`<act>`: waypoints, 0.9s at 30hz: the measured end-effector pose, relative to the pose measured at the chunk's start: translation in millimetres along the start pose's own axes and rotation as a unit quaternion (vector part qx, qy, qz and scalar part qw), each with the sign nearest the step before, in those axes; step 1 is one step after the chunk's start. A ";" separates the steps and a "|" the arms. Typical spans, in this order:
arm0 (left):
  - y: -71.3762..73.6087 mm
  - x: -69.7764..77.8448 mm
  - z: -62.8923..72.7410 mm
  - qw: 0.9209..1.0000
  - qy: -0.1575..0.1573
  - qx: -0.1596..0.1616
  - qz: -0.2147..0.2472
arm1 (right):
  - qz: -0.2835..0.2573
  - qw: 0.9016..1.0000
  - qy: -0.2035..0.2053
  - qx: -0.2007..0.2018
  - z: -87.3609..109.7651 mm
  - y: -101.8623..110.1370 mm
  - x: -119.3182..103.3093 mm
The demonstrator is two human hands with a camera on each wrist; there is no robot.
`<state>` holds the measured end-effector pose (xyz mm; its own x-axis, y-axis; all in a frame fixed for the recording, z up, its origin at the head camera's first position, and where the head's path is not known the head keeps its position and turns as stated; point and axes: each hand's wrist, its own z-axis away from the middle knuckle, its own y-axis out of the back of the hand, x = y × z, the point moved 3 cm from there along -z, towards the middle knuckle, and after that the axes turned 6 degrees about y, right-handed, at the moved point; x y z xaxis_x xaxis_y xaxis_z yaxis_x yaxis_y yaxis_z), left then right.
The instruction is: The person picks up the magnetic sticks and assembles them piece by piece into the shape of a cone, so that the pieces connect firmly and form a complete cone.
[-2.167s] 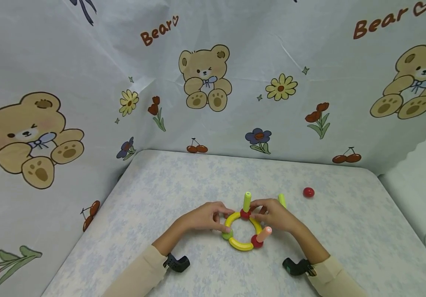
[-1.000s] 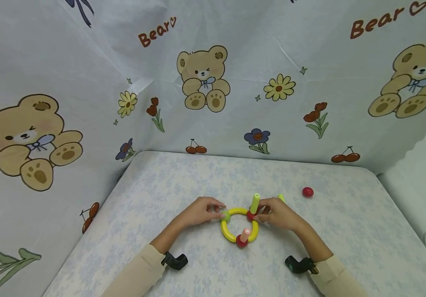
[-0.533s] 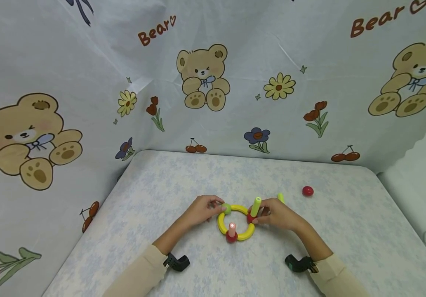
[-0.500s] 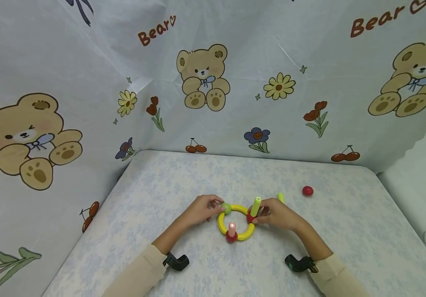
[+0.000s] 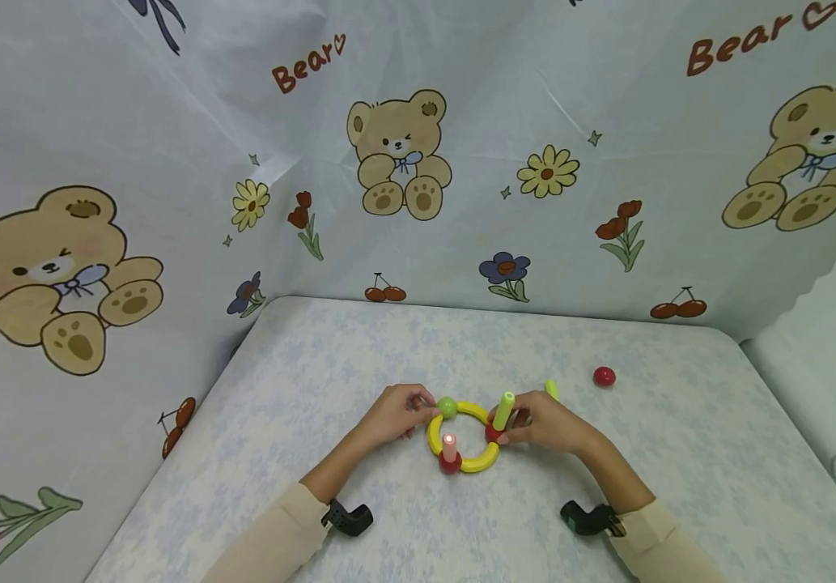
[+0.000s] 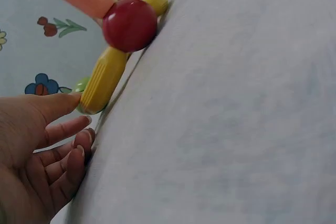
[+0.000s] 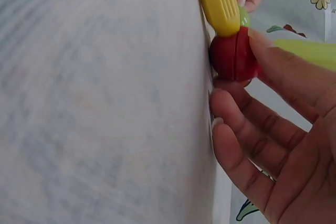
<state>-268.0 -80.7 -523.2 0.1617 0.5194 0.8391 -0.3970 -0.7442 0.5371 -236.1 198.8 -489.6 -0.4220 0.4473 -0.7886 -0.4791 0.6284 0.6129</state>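
A ring of curved yellow rods [image 5: 479,462] joined by balls lies on the table between my hands. At its back left is a green ball [image 5: 447,407]. A front-left red ball [image 5: 450,463] carries an upright pink rod [image 5: 450,446], which looks orange in the left wrist view. On the right, another red ball [image 7: 233,56] bears a light green rod [image 5: 507,410]. My right hand [image 5: 545,423] pinches this ball between thumb and fingers. My left hand [image 5: 394,414] rests beside the green ball, thumb tip at the yellow rod's end [image 6: 97,95], other fingers loosely bent.
A loose red ball [image 5: 604,376] lies farther back on the right of the table [image 5: 359,340]. Behind my right hand, the end of another light green rod [image 5: 552,389] shows. A printed bear curtain [image 5: 461,235] hangs behind the table's back edge.
The ring has turned clockwise: the pink rod went from front right to front left, the green ball toward the back. My left fingers have drawn slightly off the green ball; my right still holds its ball.
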 end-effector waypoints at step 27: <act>-7.1 -0.2 -2.4 0.997 -0.038 0.033 -0.062 | -0.079 0.990 -0.003 -0.117 7.5 1.1 -7.0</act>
<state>-267.4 -74.5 -527.4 0.2750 0.5771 0.7689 -0.3094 -0.7041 0.6391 -227.9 201.1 -483.8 -0.3233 0.3589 -0.8756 -0.7049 0.5260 0.4759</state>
